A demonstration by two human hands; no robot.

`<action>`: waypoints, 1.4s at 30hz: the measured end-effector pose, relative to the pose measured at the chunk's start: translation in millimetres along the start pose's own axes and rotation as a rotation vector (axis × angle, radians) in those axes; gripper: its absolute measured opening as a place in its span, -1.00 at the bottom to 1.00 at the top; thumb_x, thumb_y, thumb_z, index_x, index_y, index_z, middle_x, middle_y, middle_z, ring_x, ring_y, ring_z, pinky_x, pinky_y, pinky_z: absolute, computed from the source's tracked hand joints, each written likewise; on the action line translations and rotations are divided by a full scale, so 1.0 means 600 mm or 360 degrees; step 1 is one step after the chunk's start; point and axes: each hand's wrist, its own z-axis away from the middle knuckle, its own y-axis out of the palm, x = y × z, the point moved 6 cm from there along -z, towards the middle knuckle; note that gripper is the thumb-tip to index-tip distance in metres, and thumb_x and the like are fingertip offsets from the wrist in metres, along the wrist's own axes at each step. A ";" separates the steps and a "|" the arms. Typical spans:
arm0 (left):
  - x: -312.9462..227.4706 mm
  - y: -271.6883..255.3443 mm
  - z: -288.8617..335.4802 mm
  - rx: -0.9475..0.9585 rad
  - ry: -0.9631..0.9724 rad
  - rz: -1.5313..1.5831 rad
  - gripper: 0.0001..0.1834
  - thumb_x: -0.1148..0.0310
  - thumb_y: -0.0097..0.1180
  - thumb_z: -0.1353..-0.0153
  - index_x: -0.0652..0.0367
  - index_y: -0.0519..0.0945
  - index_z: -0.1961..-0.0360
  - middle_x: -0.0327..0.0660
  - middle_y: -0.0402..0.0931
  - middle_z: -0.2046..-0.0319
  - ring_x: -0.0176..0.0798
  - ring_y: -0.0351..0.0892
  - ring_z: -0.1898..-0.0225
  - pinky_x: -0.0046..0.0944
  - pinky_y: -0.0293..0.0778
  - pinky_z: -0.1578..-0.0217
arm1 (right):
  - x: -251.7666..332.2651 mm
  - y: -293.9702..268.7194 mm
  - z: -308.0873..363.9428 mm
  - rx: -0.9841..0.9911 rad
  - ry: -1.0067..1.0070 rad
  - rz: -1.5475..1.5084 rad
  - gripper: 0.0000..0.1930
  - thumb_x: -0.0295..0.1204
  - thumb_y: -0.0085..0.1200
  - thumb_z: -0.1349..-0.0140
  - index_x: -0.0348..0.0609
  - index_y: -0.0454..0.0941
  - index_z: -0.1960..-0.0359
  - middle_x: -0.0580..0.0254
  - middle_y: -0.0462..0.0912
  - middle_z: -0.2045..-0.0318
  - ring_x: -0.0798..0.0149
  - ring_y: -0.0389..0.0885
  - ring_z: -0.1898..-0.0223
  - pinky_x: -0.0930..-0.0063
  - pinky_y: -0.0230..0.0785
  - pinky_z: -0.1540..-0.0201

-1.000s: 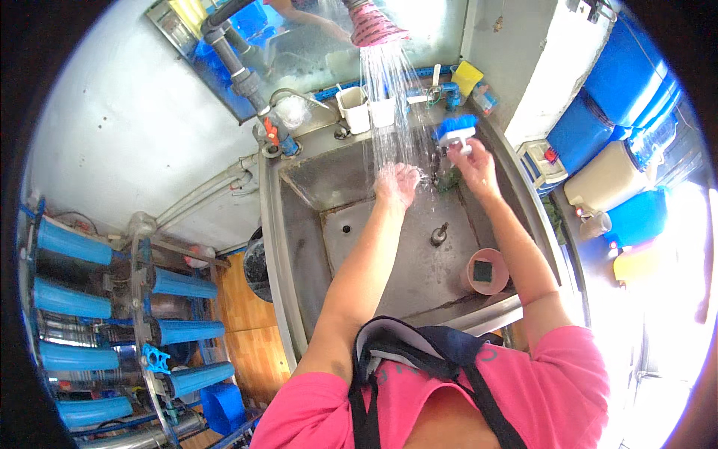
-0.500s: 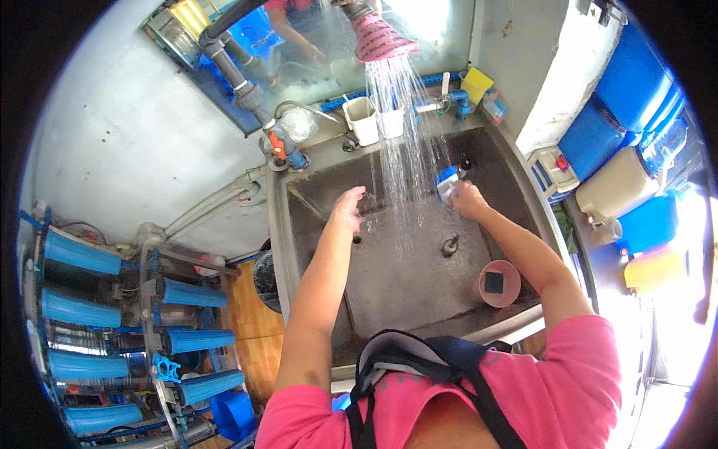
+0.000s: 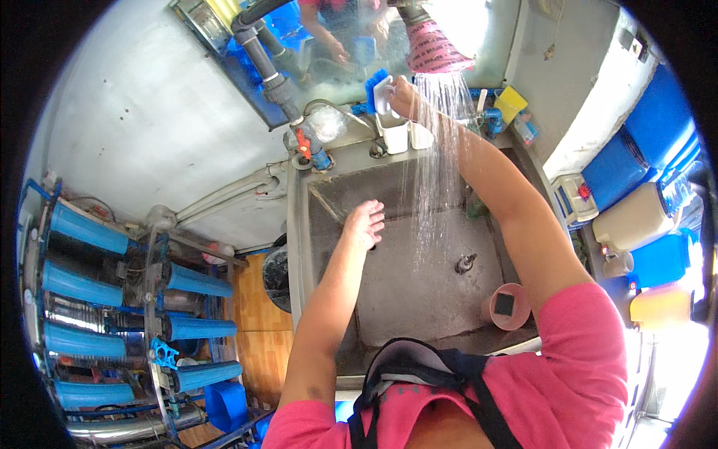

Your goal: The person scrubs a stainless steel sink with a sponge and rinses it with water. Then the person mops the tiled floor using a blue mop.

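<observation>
My right hand (image 3: 404,99) grips a scrub brush (image 3: 381,93) with a white handle and blue bristles. It is raised above the white container (image 3: 394,137) on the sink's back ledge. Falling water (image 3: 440,179) passes over my right forearm, pouring from a spout wrapped in pink cloth (image 3: 437,49). Over the left half of the grey sink (image 3: 295,239), my left hand (image 3: 365,223) is open with its fingers apart, holding nothing.
A pink tub (image 3: 495,320) with a dark scouring pad (image 3: 505,304) sits in the sink's near right corner. A metal fitting (image 3: 465,263) rises from the sink floor. Blue filter cylinders (image 3: 82,337) line the left; blue drums (image 3: 613,161) stand at right.
My right hand has carried the brush up and leftward, from the sink's right side to above the back ledge. My left hand stays open over the sink, and the view has shifted slightly.
</observation>
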 end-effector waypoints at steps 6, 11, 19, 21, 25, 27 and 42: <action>0.048 0.028 0.012 0.0058 -0.0020 0.0067 -0.53 0.10 -0.07 -0.22 0.09 0.43 -0.09 0.07 0.17 -0.25 0.14 0.01 -0.32 0.24 -0.30 -0.27 | -0.034 0.020 0.007 -0.0259 -0.0437 -0.0018 -0.56 -0.54 0.00 -0.02 -0.24 0.31 -0.01 -0.28 0.54 0.27 -0.20 0.53 0.12 0.05 0.39 0.11; 0.073 0.108 0.012 0.0182 -0.0067 0.0268 -0.48 0.15 -0.05 -0.23 0.18 0.33 -0.16 0.11 0.07 -0.29 0.18 -0.09 -0.35 0.18 -0.27 -0.31 | -0.081 0.019 0.023 -0.0002 -0.0352 -0.0142 -0.52 -0.39 0.17 0.02 -0.21 0.40 0.01 -0.15 0.55 0.22 -0.08 0.54 0.10 0.13 0.41 0.10; 0.106 0.178 0.023 0.0261 -0.0135 0.0313 -0.43 0.07 -0.16 -0.28 0.21 0.27 -0.20 0.15 0.01 -0.31 0.15 -0.10 -0.36 0.09 -0.15 -0.31 | -0.010 0.017 0.010 0.0279 -0.0421 0.0403 -0.62 -0.38 0.21 0.08 -0.19 0.57 0.16 -0.07 0.60 0.30 -0.03 0.58 0.19 0.17 0.43 0.12; 0.114 0.175 0.026 0.0235 -0.0166 0.0349 -0.41 0.05 -0.18 -0.29 0.22 0.23 -0.23 0.15 0.00 -0.31 0.15 -0.09 -0.35 0.08 -0.13 -0.30 | 0.005 0.036 0.003 0.0268 -0.0555 0.0398 -0.60 -0.39 0.22 0.11 -0.17 0.58 0.15 -0.04 0.61 0.33 -0.02 0.59 0.23 0.17 0.44 0.13; 0.122 0.162 0.026 0.0242 -0.0153 0.0376 -0.35 0.01 -0.25 -0.31 0.23 0.14 -0.28 0.14 -0.01 -0.31 0.14 -0.07 -0.35 0.08 -0.13 -0.30 | -0.024 0.088 -0.024 0.0167 -0.0628 0.0311 -0.66 -0.40 0.25 0.20 -0.17 0.62 0.29 0.03 0.62 0.40 -0.02 0.59 0.30 0.19 0.44 0.16; 0.124 0.152 0.025 0.0227 -0.0140 0.0437 -0.33 -0.02 -0.29 -0.32 0.23 0.10 -0.31 0.13 -0.02 -0.32 0.14 -0.08 -0.35 0.09 -0.15 -0.31 | -0.043 0.105 -0.032 0.0132 -0.0727 0.0188 -0.63 -0.40 0.25 0.17 -0.16 0.60 0.23 0.03 0.61 0.35 -0.04 0.56 0.24 0.18 0.44 0.14; 0.076 0.249 0.089 0.1455 0.0256 0.1143 -0.42 -0.14 0.04 -0.13 0.16 0.52 0.09 -0.05 0.54 0.12 0.01 0.50 0.06 0.06 0.37 0.00 | -0.070 0.033 0.488 0.0071 0.2025 -0.2755 -0.85 -0.37 -0.09 -0.30 -0.16 0.46 0.26 0.10 0.50 0.40 0.17 0.51 0.38 0.42 0.45 0.47</action>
